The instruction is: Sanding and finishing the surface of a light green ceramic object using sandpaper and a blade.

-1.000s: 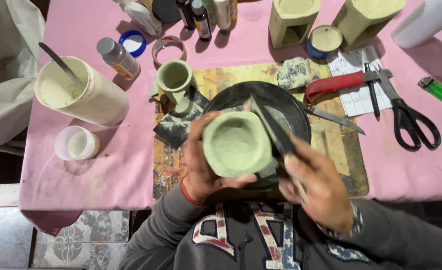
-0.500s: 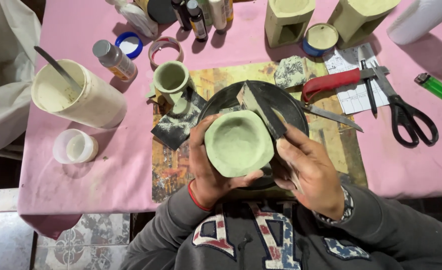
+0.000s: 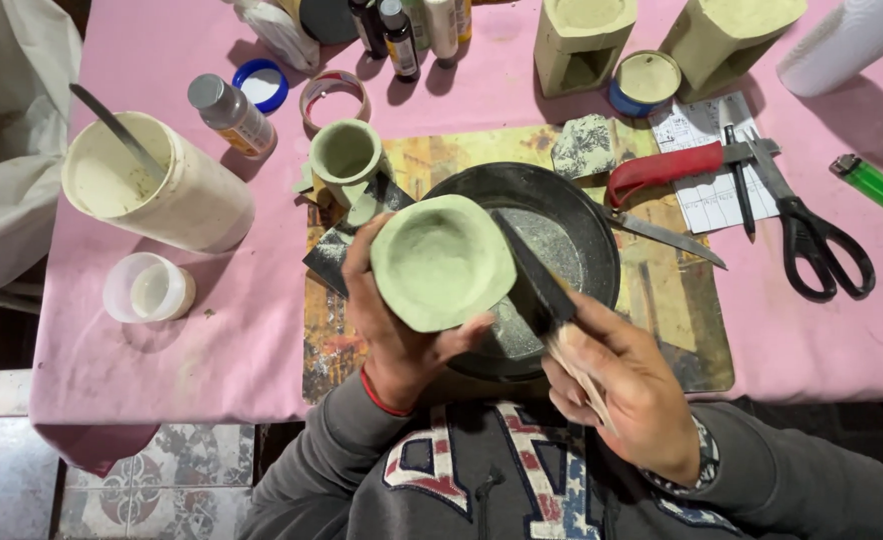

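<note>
Left hand (image 3: pixel 402 325) wraps from below around a pale green clay pot (image 3: pixel 442 262), fingers clamped on its side wall, thumb on the near edge; pot tilted with its hollow facing the camera, held in the air over the near-left part of a round black pan (image 3: pixel 582 235); right hand (image 3: pixel 627 395) closed on the pale handle of a dark-bladed knife (image 3: pixel 532 275), blade angling up to the pot's right rim, touching or just beside it, cannot tell which; right hand sits just below-right of the pot, left hand under it; pan rests on a worn painted board (image 3: pixel 677 320) on the pink worktop (image 3: pixel 192 330); a smaller green cup (image 3: pixel 346 153) stands upright beyond the left hand; large cream tub (image 3: pixel 157 190) with a stick in it far left, small clear cup (image 3: pixel 149 288) near it; red-handled knife (image 3: pixel 667 170) and black scissors (image 3: pixel 812 235) to the right of the pan; green lighter (image 3: pixel 874 184) near the right edge; two square green moulded blocks (image 3: pixel 584 38) at the back.
</note>
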